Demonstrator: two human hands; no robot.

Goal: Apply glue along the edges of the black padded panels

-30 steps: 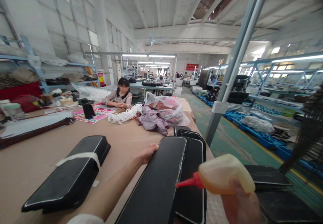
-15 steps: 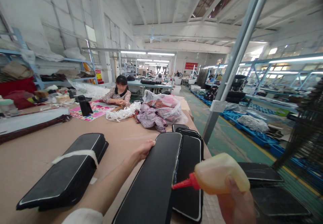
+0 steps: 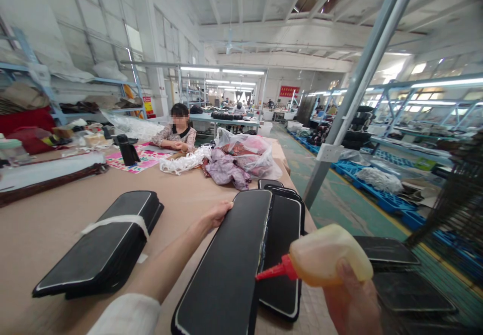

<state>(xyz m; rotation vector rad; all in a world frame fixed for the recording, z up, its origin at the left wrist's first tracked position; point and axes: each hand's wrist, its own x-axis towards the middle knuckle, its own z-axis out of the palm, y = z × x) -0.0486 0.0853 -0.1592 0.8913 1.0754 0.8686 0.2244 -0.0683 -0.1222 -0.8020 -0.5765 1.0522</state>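
Note:
My left hand grips the far left corner of a long black padded panel, held tilted above the table. In my right hand is a soft yellowish squeeze bottle with a red nozzle. The nozzle tip touches the panel's right edge about halfway along. Under the panel lies a stack of similar black panels.
A banded stack of black panels lies to the left on the brown table. A bag of fabric sits farther back, where a seated person works. A slanted steel post rises at the right beside more black panels.
The bottle's nozzle has slid toward me along the panel's right edge. My left hand keeps its hold on the far corner, and my view has tipped slightly.

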